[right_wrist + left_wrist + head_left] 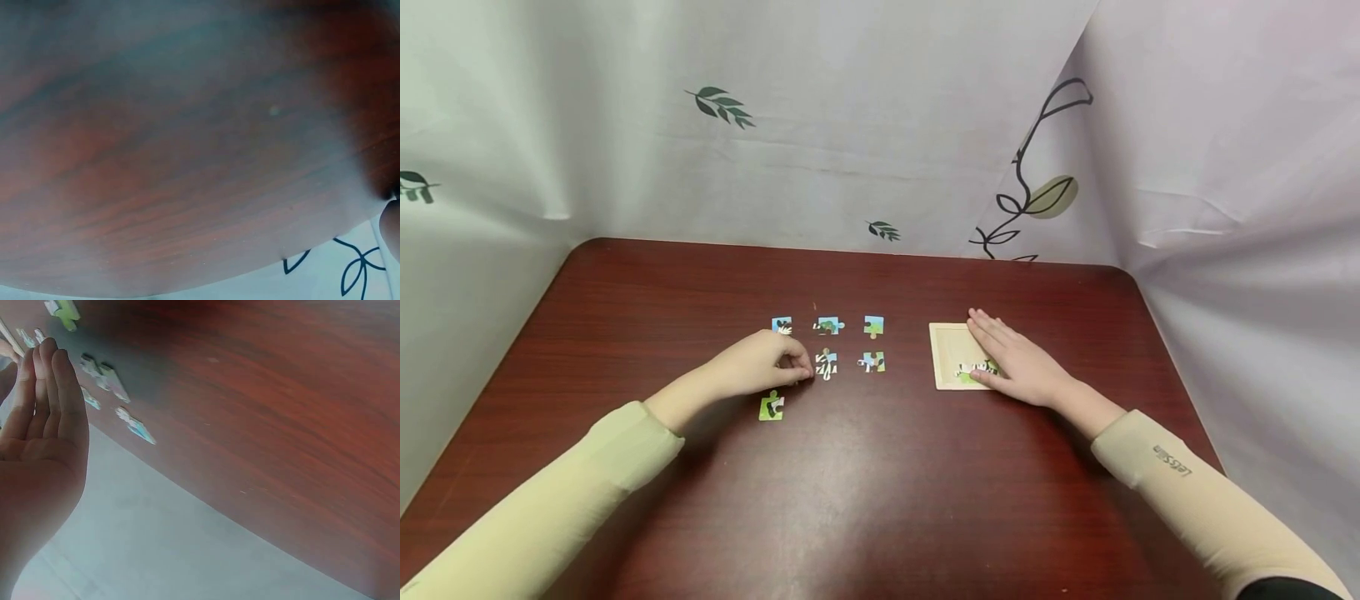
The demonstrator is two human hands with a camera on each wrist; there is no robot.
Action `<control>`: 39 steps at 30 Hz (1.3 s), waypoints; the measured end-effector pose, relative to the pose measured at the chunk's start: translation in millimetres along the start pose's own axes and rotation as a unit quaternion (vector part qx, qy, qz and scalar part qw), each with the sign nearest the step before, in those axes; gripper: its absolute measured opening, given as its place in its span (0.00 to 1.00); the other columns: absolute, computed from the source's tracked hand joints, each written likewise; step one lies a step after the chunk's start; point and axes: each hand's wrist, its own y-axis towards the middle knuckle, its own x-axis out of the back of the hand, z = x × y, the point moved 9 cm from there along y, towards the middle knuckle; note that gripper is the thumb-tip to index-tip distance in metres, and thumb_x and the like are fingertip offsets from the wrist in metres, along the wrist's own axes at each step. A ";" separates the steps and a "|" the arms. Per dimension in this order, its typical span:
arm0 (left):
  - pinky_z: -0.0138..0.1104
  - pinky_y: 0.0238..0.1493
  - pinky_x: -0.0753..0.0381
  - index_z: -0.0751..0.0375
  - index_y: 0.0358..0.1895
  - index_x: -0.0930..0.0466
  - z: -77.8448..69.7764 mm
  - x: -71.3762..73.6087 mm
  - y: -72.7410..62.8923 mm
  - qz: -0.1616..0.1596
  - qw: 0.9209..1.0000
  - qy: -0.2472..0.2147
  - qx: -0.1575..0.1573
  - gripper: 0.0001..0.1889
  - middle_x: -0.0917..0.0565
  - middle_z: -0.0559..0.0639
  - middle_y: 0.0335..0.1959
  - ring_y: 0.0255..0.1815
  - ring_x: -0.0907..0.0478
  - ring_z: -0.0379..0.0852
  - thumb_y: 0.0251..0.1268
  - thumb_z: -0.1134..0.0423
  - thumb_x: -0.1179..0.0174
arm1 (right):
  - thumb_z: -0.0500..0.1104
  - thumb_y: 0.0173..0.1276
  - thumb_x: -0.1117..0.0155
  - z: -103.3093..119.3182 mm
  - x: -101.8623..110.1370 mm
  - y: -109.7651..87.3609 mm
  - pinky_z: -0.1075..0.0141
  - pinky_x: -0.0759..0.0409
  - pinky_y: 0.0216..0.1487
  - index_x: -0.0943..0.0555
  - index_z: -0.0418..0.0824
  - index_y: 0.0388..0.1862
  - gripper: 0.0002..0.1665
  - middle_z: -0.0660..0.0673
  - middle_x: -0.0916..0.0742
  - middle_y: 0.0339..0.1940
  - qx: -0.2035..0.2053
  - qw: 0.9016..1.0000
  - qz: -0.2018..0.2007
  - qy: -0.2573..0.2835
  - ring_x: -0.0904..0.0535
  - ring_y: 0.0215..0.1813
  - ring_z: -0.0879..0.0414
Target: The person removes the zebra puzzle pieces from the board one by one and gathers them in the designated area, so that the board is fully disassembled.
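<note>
My left hand (763, 362) hovers low over the left end of the puzzle pieces, its thumb and fingertips right beside a zebra-striped piece (826, 367). Seen in the left wrist view, the fingers (69, 400) extend side by side in a gentle bend, and no piece shows in them. A green piece (771, 407) lies just below this hand; a blue-edged piece (781, 324) is above it. On the right, my right hand (1018, 367) rests with fingers straight across the right side of a square wooden puzzle tray (943, 354). Black-white-and-green puzzle artwork (966, 372) shows in the tray's lower part, partly hidden by that hand.
More pieces, a blue-and-green one (829, 326), another piece (874, 325) and one below it (872, 362), lie between the hands. The dark red wooden table (850, 483) ends at white patterned curtains (820, 150) behind and on both sides.
</note>
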 end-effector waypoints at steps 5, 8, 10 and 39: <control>0.32 0.40 0.18 0.55 0.38 0.09 -15.1 -6.1 14.9 0.009 1.000 -0.002 -0.019 0.04 0.10 0.43 0.31 0.32 0.19 0.33 0.72 0.66 0.33 | 0.55 0.77 0.36 0.1 1.4 -1.2 0.45 0.46 0.87 0.45 0.30 0.86 0.51 0.34 0.42 0.89 0.000 1.000 -0.005 -0.003 0.48 0.89 0.39; 0.31 0.42 0.18 0.55 0.38 0.09 -25.7 -10.6 24.6 0.014 0.999 0.001 -0.030 0.04 0.10 0.42 0.31 0.33 0.19 0.32 0.72 0.64 0.33 | 0.56 0.77 0.36 0.6 1.8 -2.0 0.47 0.48 0.88 0.45 0.31 0.86 0.52 0.35 0.43 0.89 -0.005 1.000 -0.001 -0.004 0.50 0.90 0.40; 0.31 0.42 0.18 0.54 0.38 0.10 -32.3 -13.7 31.0 0.018 0.999 0.002 -0.035 0.04 0.11 0.41 0.30 0.33 0.19 0.32 0.73 0.63 0.33 | 0.57 0.77 0.36 1.2 1.9 -2.3 0.49 0.50 0.89 0.46 0.31 0.86 0.52 0.36 0.44 0.90 -0.007 1.000 0.001 -0.006 0.50 0.90 0.41; 0.26 0.43 0.19 0.59 0.38 0.09 -120.4 -45.1 129.9 0.022 0.995 0.001 -0.100 0.06 0.09 0.48 0.35 0.36 0.16 0.39 0.69 0.70 0.35 | 0.57 0.76 0.34 0.6 3.9 -21.1 0.58 0.58 0.90 0.47 0.33 0.87 0.54 0.36 0.44 0.90 -0.008 1.000 -0.011 -0.008 0.50 0.90 0.41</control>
